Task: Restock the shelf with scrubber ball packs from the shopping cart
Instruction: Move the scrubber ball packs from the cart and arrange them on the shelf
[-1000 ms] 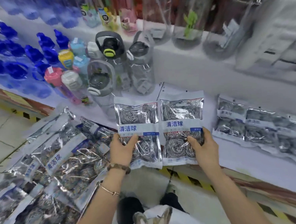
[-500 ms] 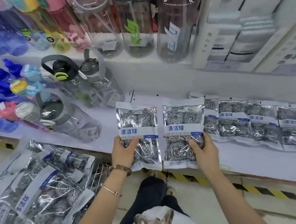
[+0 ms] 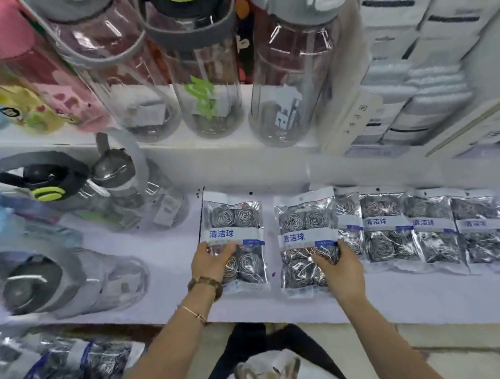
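Observation:
Two silver scrubber ball packs with blue labels lie on the white shelf (image 3: pixel 165 253). My left hand (image 3: pixel 210 260) grips the lower left part of the left pack (image 3: pixel 236 222). My right hand (image 3: pixel 340 267) grips the lower right part of the right pack (image 3: pixel 302 233), which overlaps the leftmost pack of a row (image 3: pixel 426 228) lying flat to the right. More packs fill the shopping cart (image 3: pixel 64 373) at the bottom left.
Clear water bottles with grey lids (image 3: pixel 66 276) lie on the shelf to the left. Tall bottles (image 3: pixel 206 74) stand on the shelf above, with white boxed goods (image 3: pixel 429 75) at the upper right. The floor lies below the shelf edge.
Both hands have moved the two packs forward and down onto the shelf and apart from each other. The view has shifted right, so the cart has slid to the bottom left.

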Demonstrator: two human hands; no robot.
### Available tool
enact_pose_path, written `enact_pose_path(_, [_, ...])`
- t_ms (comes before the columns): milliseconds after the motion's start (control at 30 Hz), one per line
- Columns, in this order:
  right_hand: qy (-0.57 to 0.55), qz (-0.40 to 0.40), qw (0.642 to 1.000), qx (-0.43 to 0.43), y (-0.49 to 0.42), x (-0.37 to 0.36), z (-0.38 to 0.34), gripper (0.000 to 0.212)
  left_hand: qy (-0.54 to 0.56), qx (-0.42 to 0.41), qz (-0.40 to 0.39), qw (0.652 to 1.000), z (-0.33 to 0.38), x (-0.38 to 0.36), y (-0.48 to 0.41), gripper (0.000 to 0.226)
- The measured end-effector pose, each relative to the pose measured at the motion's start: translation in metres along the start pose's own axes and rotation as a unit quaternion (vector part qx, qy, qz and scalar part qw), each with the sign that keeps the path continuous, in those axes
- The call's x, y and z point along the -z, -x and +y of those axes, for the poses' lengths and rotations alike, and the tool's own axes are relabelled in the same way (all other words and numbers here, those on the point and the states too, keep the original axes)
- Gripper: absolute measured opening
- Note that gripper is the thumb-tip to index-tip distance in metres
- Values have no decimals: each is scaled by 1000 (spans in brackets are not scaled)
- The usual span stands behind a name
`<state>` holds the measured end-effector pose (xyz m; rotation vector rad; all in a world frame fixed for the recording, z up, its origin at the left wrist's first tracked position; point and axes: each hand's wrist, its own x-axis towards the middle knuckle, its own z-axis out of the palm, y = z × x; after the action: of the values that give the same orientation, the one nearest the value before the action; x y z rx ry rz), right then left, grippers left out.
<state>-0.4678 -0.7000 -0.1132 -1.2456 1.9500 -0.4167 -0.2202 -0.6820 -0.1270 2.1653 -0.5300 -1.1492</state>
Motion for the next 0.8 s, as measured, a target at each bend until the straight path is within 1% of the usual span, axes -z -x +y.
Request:
enact_pose_path(33, [-1, 3, 1000, -4, -4, -3, -3, 56, -3, 7, -6, 1000, 1, -2, -8, 58])
enact_pose_path(167, [3, -4, 1000, -29, -21, -15, -17, 53, -3, 27, -15, 1000, 6, -13, -30, 48])
enact_pose_path(233, [3, -6, 999, -32, -31, -23, -19, 51, -15, 31, -17, 999, 7, -19, -42, 52])
enact_pose_path(333, [10, -10, 999, -43, -47, -33, -21, 59, -36, 37, -12, 999, 7, -27, -58, 63])
enact_pose_path(433, [17, -18, 998, -54, -61, -41, -19, 69, -36, 40, -2, 999, 5, -35, -68, 55])
enact_pose_path(500, [23, -20, 998, -56, -67, -46, -18, 70, -30, 45, 5, 999, 4, -40, -72, 52])
enact_pose_path(633, [0, 0, 999, -47, -75, -59, -11, 74, -30, 50, 2, 998, 4, -49, -77, 48])
enact_pose_path(700, [24, 1, 999, -31, -76, -64, -8, 74, -37, 38, 5, 999, 4, -51, -79, 44])
enact_pose_path(800, [133, 6, 991, 10, -78, -68, -6, 71, -101, 20, 25, 994, 4, -52, -81, 46])
